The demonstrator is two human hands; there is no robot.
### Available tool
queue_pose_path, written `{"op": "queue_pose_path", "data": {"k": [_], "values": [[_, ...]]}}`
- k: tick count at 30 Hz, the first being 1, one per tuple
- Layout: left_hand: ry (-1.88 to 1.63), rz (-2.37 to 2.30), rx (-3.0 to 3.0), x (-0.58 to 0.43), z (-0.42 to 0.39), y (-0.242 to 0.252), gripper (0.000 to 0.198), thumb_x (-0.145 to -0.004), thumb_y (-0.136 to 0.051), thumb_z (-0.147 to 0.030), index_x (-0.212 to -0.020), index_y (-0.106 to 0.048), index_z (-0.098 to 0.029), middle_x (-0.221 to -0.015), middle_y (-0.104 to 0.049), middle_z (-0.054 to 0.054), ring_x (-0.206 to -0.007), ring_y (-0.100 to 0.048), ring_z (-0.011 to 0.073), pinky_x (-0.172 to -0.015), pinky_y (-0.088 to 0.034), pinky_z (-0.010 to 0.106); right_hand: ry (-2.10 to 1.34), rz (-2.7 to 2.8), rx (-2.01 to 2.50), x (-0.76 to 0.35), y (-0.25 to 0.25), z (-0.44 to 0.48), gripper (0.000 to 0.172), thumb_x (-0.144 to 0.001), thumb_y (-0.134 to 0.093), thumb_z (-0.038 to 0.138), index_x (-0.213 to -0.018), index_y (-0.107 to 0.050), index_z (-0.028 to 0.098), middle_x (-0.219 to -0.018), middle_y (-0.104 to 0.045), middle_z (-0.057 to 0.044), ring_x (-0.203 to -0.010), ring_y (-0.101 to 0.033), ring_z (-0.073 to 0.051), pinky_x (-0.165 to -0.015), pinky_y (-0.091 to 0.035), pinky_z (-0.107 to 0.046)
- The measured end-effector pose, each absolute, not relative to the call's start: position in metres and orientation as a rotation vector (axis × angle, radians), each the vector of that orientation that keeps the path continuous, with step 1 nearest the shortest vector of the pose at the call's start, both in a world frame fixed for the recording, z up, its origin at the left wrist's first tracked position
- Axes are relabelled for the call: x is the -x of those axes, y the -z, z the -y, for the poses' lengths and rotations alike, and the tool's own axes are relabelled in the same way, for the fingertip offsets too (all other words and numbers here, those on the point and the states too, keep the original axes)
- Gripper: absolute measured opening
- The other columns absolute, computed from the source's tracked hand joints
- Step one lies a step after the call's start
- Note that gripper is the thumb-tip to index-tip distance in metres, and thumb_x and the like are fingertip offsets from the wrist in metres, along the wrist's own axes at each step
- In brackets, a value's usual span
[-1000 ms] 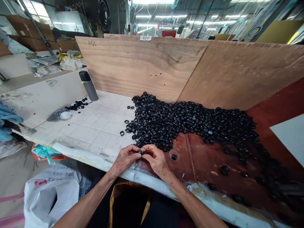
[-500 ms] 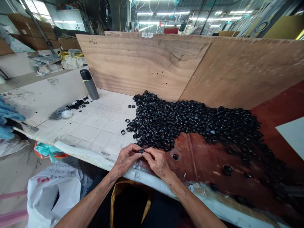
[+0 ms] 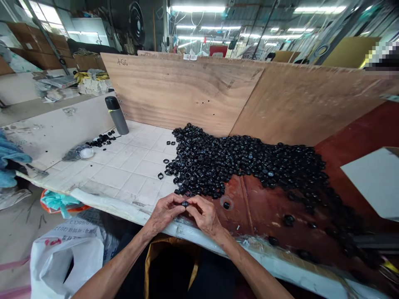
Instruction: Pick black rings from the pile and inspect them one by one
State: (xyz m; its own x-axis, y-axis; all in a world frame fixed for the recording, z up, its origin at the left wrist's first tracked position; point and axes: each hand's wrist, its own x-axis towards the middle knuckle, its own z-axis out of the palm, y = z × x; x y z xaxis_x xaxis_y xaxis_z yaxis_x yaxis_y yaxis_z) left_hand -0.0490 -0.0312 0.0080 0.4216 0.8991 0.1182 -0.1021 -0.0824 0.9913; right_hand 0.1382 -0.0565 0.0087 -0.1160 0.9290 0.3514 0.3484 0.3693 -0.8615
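Observation:
Between the fingertips of both hands, over the table's front edge, is a small black part [image 3: 185, 204]. My left hand [image 3: 164, 211] pinches it from the left, and my right hand [image 3: 204, 214] pinches it from the right. Just beyond my hands lies a large pile of black ring-shaped parts [image 3: 215, 162], spreading to the right. A few single rings lie at its left side on white tiles, one of them a loose ring [image 3: 160, 176]. Right of my right hand, a black piece [image 3: 226, 205] sits on a clear round spot on the red-brown surface.
A grey bottle [image 3: 119, 120] with a black cap stands at the back left, near a small black heap [image 3: 101, 140] and a plastic bag [image 3: 75, 153]. A wooden board [image 3: 187, 91] walls the back. A white box [image 3: 374, 182] is at the right.
The view has shifted slightly, and more of the white box shows at the right. Both hands still hold the small black part together.

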Motion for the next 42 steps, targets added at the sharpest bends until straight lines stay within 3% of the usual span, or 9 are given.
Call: {"op": "queue_pose_path", "data": {"k": [5, 12, 15, 18, 20, 22, 30, 37, 42], "values": [[-1.123, -0.860, -1.886, 0.061, 0.061, 0.000, 0.011, -0.096, -0.062, -0.022, -0.104, -0.069, -0.019, -0.104, -0.071, 0.007, -0.100, -0.069, 0.0195, -0.090, -0.057, 0.033, -1.313, 1.250, 1.297, -0.117, -0.013, 0.085, 0.023, -0.086, -0.065, 0.042, -0.087, -0.059, 0.020, -0.049, -0.055, 0.006, -0.042, -0.050, -0.012, -0.046, -0.041, -0.022], [-1.083, -0.644, -2.381, 0.083, 0.089, 0.008, 0.032, -0.098, -0.047, -0.006, -0.123, -0.060, -0.021, -0.117, -0.069, 0.011, -0.105, -0.067, 0.0180, -0.089, -0.058, 0.029, -1.767, 0.702, 1.324, -0.099, -0.024, 0.120, 0.040, -0.073, -0.075, 0.051, -0.065, -0.055, 0.018, -0.057, -0.053, 0.003, -0.039, -0.040, -0.008, -0.038, -0.032, -0.023], [-0.801, -0.718, -2.269, 0.086, 0.084, -0.013, 0.014, -0.097, -0.055, -0.016, -0.106, -0.065, -0.020, -0.099, -0.070, 0.006, -0.088, -0.068, 0.0165, -0.080, -0.057, 0.027, -1.454, 1.166, 1.549, -0.118, -0.022, 0.109, 0.031, -0.085, -0.065, 0.046, -0.070, -0.060, 0.019, -0.059, -0.057, 0.001, -0.042, -0.047, -0.011, -0.044, -0.037, -0.025], [-0.742, -1.007, -2.160, 0.068, 0.064, -0.026, 0.013, -0.091, -0.066, -0.028, -0.083, -0.063, -0.019, -0.077, -0.064, 0.001, -0.069, -0.063, 0.0154, -0.069, -0.053, 0.027, -0.602, 1.542, 1.644, -0.145, -0.012, 0.079, 0.005, -0.084, -0.061, 0.021, -0.084, -0.066, 0.020, -0.076, -0.062, -0.003, -0.069, -0.061, -0.018, -0.065, -0.049, -0.029], [-0.820, -1.160, -2.146, 0.046, 0.047, -0.024, 0.005, -0.091, -0.062, -0.022, -0.090, -0.065, -0.019, -0.076, -0.064, 0.001, -0.070, -0.063, 0.0165, -0.072, -0.053, 0.029, -0.350, 1.702, 1.586, -0.158, -0.003, 0.058, 0.026, -0.081, -0.057, 0.010, -0.102, -0.067, 0.020, -0.091, -0.063, -0.006, -0.083, -0.063, -0.021, -0.075, -0.052, -0.031], [-0.807, -1.210, -2.189, 0.023, 0.031, -0.016, 0.020, -0.088, -0.060, -0.015, -0.108, -0.065, -0.020, -0.087, -0.067, 0.003, -0.078, -0.066, 0.0185, -0.079, -0.054, 0.031, -0.251, 1.832, 1.551, -0.164, 0.006, 0.043, 0.035, -0.081, -0.054, 0.007, -0.112, -0.066, 0.020, -0.100, -0.062, -0.008, -0.088, -0.063, -0.022, -0.077, -0.053, -0.032], [-0.664, -1.351, -2.334, 0.002, 0.020, 0.007, 0.019, -0.090, -0.053, -0.014, -0.104, -0.064, -0.018, -0.106, -0.059, 0.010, -0.089, -0.065, 0.0221, -0.077, -0.055, 0.033, -0.166, 1.840, 1.444, -0.162, 0.024, 0.043, 0.018, -0.090, -0.051, 0.010, -0.099, -0.064, 0.018, -0.097, -0.060, -0.010, -0.092, -0.062, -0.025, -0.082, -0.053, -0.036], [-0.948, -1.178, -1.837, 0.018, 0.018, 0.012, 0.024, -0.086, -0.060, -0.021, -0.110, -0.064, -0.019, -0.099, -0.070, 0.006, -0.081, -0.070, 0.0206, -0.081, -0.058, 0.038, -0.515, 1.614, 1.343, -0.168, 0.018, 0.042, 0.019, -0.086, -0.061, 0.015, -0.102, -0.069, 0.020, -0.091, -0.061, -0.004, -0.069, -0.059, -0.016, -0.063, -0.051, -0.027], [-0.931, -0.946, -1.310, 0.023, 0.016, 0.007, 0.037, -0.086, -0.068, -0.037, -0.115, -0.062, -0.016, -0.086, -0.076, 0.006, -0.080, -0.074, 0.0193, -0.086, -0.058, 0.035, -0.771, 1.490, 1.201, -0.166, 0.012, 0.039, 0.020, -0.085, -0.061, 0.015, -0.100, -0.073, 0.022, -0.100, -0.063, -0.005, -0.077, -0.062, -0.015, -0.062, -0.052, -0.024]]}}
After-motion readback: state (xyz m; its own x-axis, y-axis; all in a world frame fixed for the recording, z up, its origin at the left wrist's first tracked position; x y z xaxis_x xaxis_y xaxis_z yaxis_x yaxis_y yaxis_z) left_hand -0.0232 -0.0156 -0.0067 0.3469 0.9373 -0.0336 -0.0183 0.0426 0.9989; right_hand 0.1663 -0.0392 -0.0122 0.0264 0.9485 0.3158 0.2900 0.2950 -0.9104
